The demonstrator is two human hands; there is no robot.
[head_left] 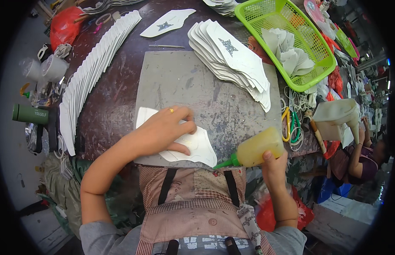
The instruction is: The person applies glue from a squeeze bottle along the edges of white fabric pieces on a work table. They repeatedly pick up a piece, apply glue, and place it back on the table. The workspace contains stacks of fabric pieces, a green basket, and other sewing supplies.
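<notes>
A white, shaped flat piece, like a shoe-upper part, lies at the near edge of a grey board. My left hand is over it with fingers curled and thumb pressed on its surface, holding it down; the hand covers its middle. In my right hand is a squeeze bottle of yellowish liquid, like glue, tilted so its green nozzle meets or nearly meets the piece's right tip. A stack of similar white pieces, the top one bearing a glittery grey star, stands at the board's far right.
A long fanned row of white pieces curves along the left. One starred piece lies behind the board near a thin stick. To the right are a green basket, scissors and a plastic container. Another person sits far right.
</notes>
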